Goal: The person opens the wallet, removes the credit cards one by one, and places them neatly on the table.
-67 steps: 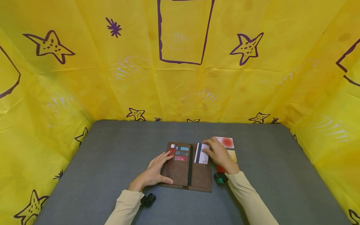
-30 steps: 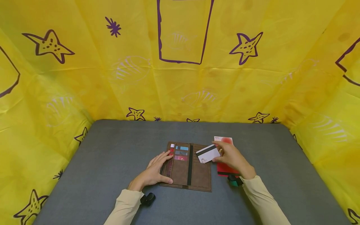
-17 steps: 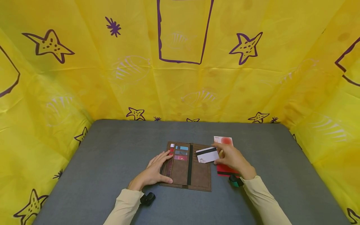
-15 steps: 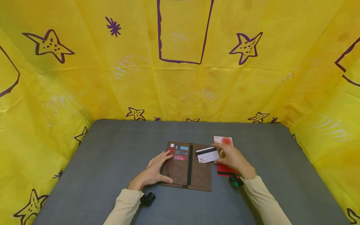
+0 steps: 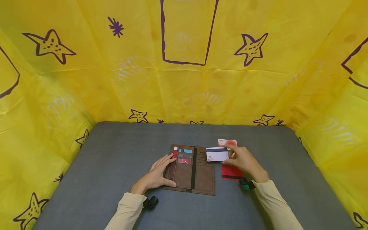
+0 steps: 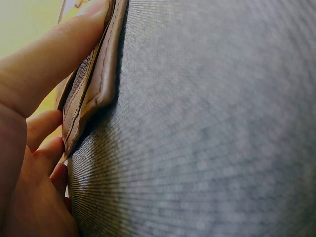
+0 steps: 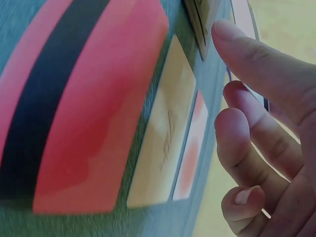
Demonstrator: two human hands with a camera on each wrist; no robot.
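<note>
A brown bifold wallet (image 5: 204, 179) lies unfolded on the table, with several cards in its left-side slots. My left hand (image 5: 157, 174) rests along the wallet's left edge, thumb over the near corner, fingers spread on the upper left. In the left wrist view the thumb (image 6: 64, 49) presses the wallet (image 6: 103, 79) from above. My right hand (image 5: 244, 161) pinches a white card with a dark stripe (image 5: 216, 155) between thumb and forefinger. The card is held over the wallet's upper right edge, beside the bare right-hand slots (image 5: 202, 156). In the right wrist view my fingers (image 7: 234, 128) partly hide it.
Right of the wallet, a column of cards lies on the grey table (image 5: 120, 153): a pinkish card with a red circle (image 5: 225, 141), a gold card (image 7: 165, 133) and a red card with a black stripe (image 5: 232, 172). Yellow printed cloth (image 5: 184, 89) walls the table's back and sides.
The white card came up out of the wallet's upper right slots. My right hand has carried it rightward and turned it from upright to level. The left hand keeps its place.
</note>
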